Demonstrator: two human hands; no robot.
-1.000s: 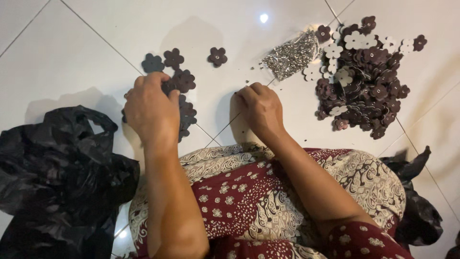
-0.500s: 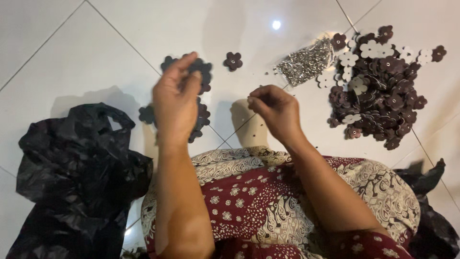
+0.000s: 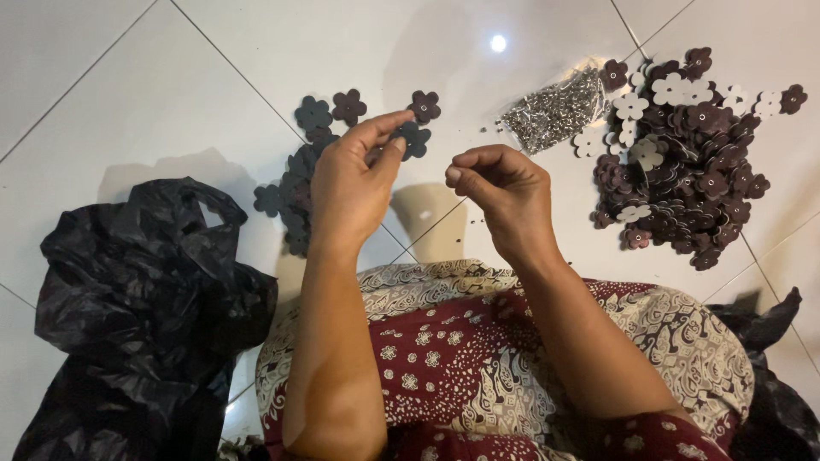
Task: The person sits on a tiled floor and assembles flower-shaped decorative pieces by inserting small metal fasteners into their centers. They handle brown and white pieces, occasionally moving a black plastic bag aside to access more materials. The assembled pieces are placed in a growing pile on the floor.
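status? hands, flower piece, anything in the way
Left hand pinches a dark flower piece, raised over the floor. Right hand closed, contents unclear. Nothing between them.

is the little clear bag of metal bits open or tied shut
Cannot tell. The clear bag lies flat on the floor tiles beside the flower pile; its mouth is not visible.
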